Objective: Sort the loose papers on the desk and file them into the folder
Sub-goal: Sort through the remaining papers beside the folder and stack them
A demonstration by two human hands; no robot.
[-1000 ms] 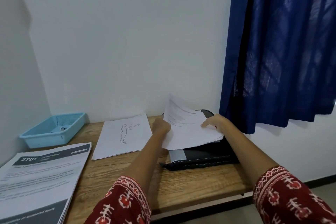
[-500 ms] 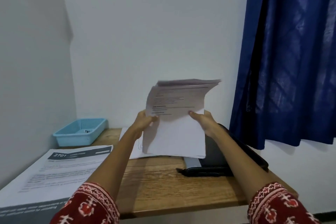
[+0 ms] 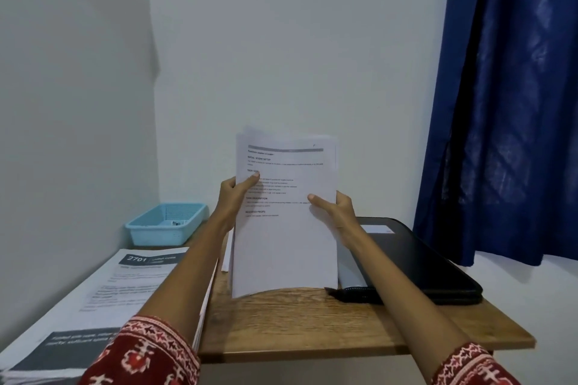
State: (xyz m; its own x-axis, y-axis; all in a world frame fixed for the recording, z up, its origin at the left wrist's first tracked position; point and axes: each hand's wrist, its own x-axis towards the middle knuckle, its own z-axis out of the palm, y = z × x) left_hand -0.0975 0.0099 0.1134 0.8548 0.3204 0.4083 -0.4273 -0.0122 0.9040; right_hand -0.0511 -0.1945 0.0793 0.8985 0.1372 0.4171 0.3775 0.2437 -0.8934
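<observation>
Both hands gripping paper stack (image 3: 286, 228) upright, long axis vertical: left hand (image 3: 233, 194) pinching left edge, right hand (image 3: 336, 208) pinching right edge. Stack bottom edge resting on desk (image 3: 312, 328), just left of folder (image 3: 416, 262); right hand nearer folder.

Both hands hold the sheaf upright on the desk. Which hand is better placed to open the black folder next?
Probably the right hand: the black zippered folder lies directly beside and under that forearm, while the left hand grips the white paper sheaf on its far edge.

Left hand (image 3: 233, 194), right hand (image 3: 336, 208) raised, gripping.
</observation>
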